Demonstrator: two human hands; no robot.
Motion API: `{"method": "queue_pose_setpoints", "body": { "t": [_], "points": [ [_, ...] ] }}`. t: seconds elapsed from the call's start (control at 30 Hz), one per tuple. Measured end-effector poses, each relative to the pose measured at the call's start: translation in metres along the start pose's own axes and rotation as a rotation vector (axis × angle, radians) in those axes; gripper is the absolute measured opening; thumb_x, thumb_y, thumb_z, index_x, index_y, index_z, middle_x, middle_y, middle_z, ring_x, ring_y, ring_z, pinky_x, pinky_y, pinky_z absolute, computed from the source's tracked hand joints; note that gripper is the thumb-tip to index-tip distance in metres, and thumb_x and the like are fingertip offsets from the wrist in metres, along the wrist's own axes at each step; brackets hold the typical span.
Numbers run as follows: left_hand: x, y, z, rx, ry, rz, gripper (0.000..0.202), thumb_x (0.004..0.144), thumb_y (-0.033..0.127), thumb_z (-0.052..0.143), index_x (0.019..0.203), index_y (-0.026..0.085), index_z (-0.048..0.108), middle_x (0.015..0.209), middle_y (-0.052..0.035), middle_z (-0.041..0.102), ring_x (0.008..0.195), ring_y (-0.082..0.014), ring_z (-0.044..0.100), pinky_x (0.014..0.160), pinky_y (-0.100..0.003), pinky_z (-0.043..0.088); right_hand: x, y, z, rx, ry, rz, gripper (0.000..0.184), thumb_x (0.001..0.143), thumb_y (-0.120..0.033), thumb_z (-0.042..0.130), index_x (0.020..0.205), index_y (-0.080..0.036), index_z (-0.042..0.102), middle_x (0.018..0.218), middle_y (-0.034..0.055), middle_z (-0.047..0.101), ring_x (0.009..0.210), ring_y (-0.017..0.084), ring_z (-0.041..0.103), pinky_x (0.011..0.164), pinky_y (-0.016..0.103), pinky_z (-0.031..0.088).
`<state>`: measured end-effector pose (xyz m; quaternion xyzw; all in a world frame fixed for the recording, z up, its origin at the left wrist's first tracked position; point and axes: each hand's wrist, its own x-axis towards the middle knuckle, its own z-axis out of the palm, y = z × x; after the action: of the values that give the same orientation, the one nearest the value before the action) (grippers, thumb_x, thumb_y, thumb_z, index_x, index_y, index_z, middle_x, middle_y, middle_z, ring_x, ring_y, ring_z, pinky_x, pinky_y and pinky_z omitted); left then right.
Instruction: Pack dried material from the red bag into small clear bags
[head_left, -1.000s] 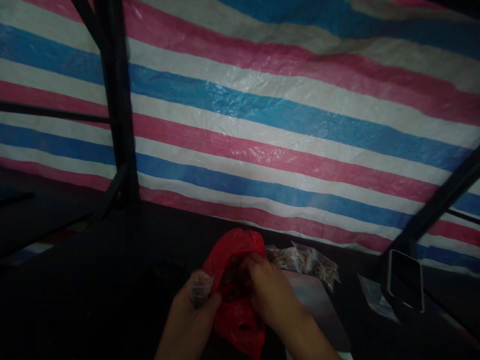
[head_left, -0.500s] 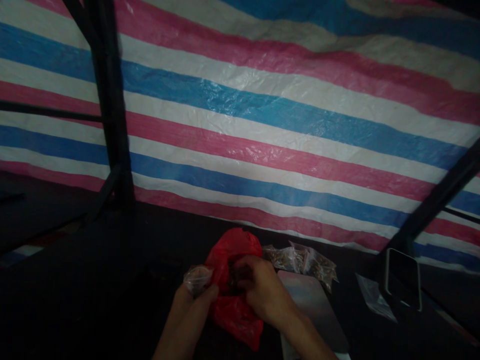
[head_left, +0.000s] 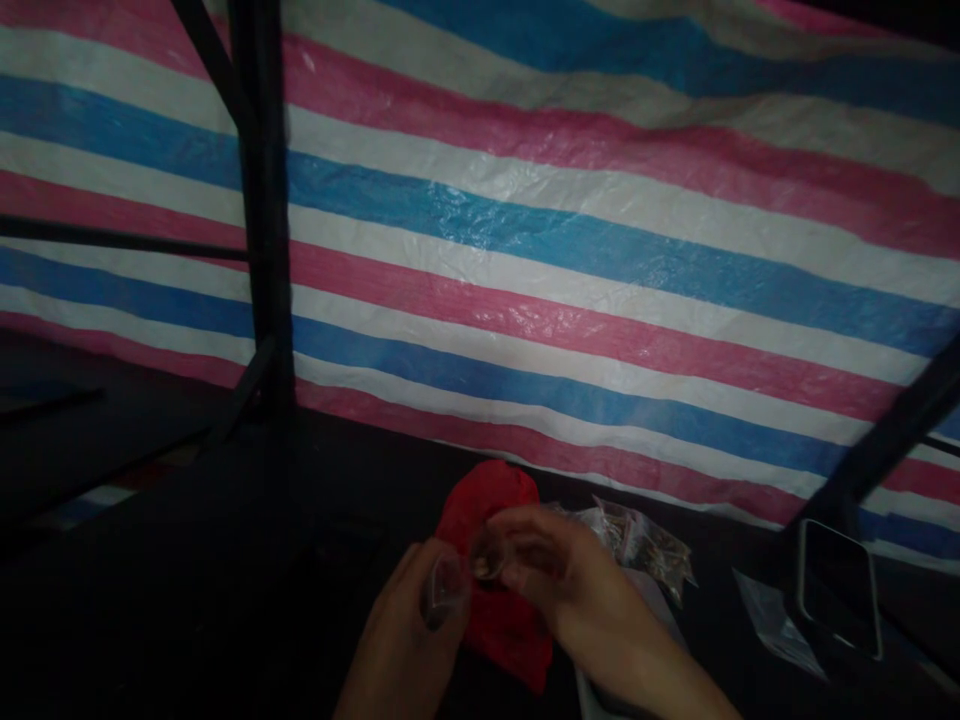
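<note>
A red plastic bag (head_left: 491, 490) lies on the dark table, partly hidden by both hands. My left hand (head_left: 416, 610) is closed on a small clear plastic bag (head_left: 444, 590), whose mouth stands open toward the right. Over the red bag, my right hand (head_left: 559, 570) curls its fingers around a small round cup (head_left: 487, 562) with something brownish in it. The dim light and blur hide what the contents are. Only a short gap separates the cup from the clear bag.
Several filled clear packets (head_left: 652, 550) lie at the back right, beyond a flat silvery object (head_left: 660, 605) partly under my right arm. An unfilled-looking clear bag (head_left: 776, 625) and a phone (head_left: 838, 588) are farther right. Dark posts (head_left: 262, 230) and a striped sheet (head_left: 562, 310) stand behind.
My right hand has come up out of the red bag's opening with the small cup. My left hand has turned the clear bag toward it. The view has shifted slightly.
</note>
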<state>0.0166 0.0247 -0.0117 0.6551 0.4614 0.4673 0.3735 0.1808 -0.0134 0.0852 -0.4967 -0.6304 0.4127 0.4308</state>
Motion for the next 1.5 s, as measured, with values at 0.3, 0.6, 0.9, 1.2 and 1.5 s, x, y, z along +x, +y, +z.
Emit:
{"method": "queue_pose_setpoints", "body": {
  "t": [0.3,0.6,0.9,1.2,1.5],
  "points": [
    [-0.002,0.025,-0.007,-0.292,-0.153,-0.154,0.029,0.08,0.039,0.071,0.102,0.022,0.068,0.099,-0.0072,0.077,0.093,-0.0271,0.073,0.083,-0.036,0.057,0.001,-0.022,0.027,-0.794,-0.143,-0.122,0.063,0.073,0.008,0.05,0.121,-0.026,0.075,0.127,0.0043,0.07,0.114,0.021,0.068,0.096,0.029,0.052],
    [-0.002,0.03,-0.011,-0.408,-0.096,-0.16,0.014,0.076,0.033,0.077,0.084,0.024,0.07,0.082,0.0009,0.073,0.082,-0.0219,0.071,0.077,-0.029,0.056,-0.004,-0.031,0.024,-0.831,-0.202,-0.221,0.073,0.076,0.011,0.045,0.131,-0.03,0.071,0.133,0.0009,0.069,0.126,0.019,0.063,0.107,0.028,0.048],
    [-0.003,0.022,-0.01,-0.233,-0.01,-0.142,0.009,0.081,0.034,0.065,0.084,0.025,0.064,0.079,0.0009,0.068,0.076,-0.0207,0.066,0.071,-0.029,0.053,0.002,-0.005,-0.011,-0.778,0.032,-0.054,0.046,0.077,0.008,0.054,0.098,-0.024,0.08,0.112,0.0047,0.077,0.106,0.021,0.073,0.093,0.028,0.051],
    [0.007,0.034,-0.001,-0.412,0.136,-0.275,0.011,0.054,0.023,0.064,0.062,0.024,0.057,0.062,0.0063,0.053,0.059,-0.0146,0.053,0.056,-0.025,0.043,0.022,0.036,0.012,-0.927,0.052,0.146,0.048,0.078,0.009,0.051,0.112,-0.017,0.075,0.126,0.0142,0.072,0.111,0.024,0.073,0.09,0.03,0.049],
    [0.002,0.029,0.003,-0.639,0.094,-0.415,0.018,0.062,0.029,0.07,0.071,0.024,0.056,0.07,0.0075,0.047,0.064,-0.0126,0.048,0.058,-0.024,0.044,0.016,0.055,0.015,-0.73,0.214,0.197,0.046,0.075,0.007,0.055,0.107,-0.019,0.075,0.117,0.0104,0.077,0.108,0.026,0.072,0.089,0.031,0.05]
  ]
}}
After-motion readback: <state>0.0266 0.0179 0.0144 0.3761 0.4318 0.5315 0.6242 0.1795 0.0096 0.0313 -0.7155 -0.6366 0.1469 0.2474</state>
